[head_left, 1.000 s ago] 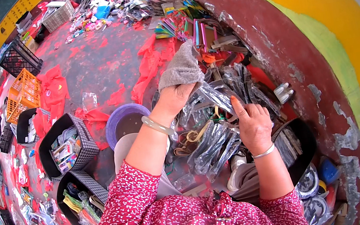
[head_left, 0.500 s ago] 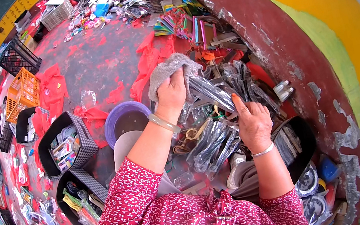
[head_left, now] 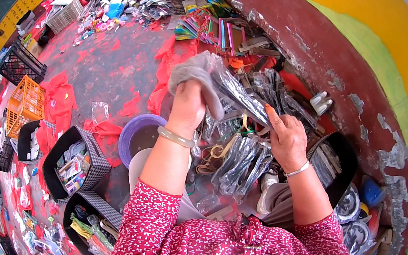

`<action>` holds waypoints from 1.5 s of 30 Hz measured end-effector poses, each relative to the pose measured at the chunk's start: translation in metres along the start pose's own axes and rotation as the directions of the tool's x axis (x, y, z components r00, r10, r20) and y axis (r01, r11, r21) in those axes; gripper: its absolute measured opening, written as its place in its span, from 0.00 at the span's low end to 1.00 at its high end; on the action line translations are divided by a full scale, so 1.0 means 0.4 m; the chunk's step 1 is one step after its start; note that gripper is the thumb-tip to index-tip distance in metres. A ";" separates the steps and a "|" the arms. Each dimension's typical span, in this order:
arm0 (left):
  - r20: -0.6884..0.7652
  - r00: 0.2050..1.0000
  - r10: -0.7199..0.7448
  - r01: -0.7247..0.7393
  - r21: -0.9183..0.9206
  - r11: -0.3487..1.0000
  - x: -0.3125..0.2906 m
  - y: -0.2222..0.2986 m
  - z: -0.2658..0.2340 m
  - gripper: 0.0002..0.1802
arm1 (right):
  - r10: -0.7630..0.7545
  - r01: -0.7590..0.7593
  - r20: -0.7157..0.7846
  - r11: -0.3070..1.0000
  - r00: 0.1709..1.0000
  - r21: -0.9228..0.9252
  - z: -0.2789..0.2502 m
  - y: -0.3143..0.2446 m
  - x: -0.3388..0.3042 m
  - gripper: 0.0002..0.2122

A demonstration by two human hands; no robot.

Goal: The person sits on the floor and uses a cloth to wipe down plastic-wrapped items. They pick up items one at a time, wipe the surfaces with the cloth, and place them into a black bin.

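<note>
My left hand [head_left: 187, 107] is closed around a grey cloth [head_left: 193, 70], bunched against the upper end of a long dark package in clear plastic [head_left: 237, 94]. What the plastic contains I cannot make out. My right hand [head_left: 288, 142] grips the package's lower end, with one finger stretched along it. Below, a heap of similar plastic-wrapped dark packages [head_left: 244, 167] lies on the floor between my feet. Next to my left knee stands a purple basin [head_left: 124, 141] with murky water in it.
A black bin [head_left: 348, 156] with flat pieces is by my right arm. On the left are checked bins [head_left: 98, 160], an orange crate [head_left: 22, 118] and a black crate [head_left: 21, 64]. A peeling red wall [head_left: 339, 76] borders the right. Colourful goods [head_left: 138, 2] are piled at the back.
My left hand and the cloth have shifted slightly, and the hand has turned so the cloth folds over its fingers. The right hand stays nearly in place on the package.
</note>
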State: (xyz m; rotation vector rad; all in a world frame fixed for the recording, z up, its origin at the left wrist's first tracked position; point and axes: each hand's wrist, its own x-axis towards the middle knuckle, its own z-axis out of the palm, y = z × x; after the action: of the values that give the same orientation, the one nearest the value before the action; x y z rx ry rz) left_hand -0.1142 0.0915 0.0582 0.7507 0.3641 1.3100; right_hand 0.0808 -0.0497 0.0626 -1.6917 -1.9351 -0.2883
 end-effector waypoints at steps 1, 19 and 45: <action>0.088 0.996 0.008 -0.026 0.210 0.977 -0.013 -0.013 -0.046 0.21 | -0.042 0.041 -0.014 0.997 0.999 -0.060 -0.002 -0.007 0.005 0.26; -0.046 0.996 0.082 -0.074 0.159 0.985 -0.010 0.074 0.012 0.17 | 0.295 -0.440 0.328 0.663 0.897 0.606 0.017 0.004 -0.010 0.25; 0.326 0.925 -0.196 0.292 -0.276 0.916 -0.033 0.022 0.044 0.31 | 0.206 -0.366 0.467 -0.390 0.860 0.845 0.036 -0.010 0.042 0.29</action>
State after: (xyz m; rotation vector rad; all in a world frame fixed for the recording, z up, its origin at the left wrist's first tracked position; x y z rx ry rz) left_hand -0.1127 0.0746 0.0748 0.5884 0.0018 0.9680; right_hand 0.0722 -0.0289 0.0603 -0.7325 -0.7552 1.3999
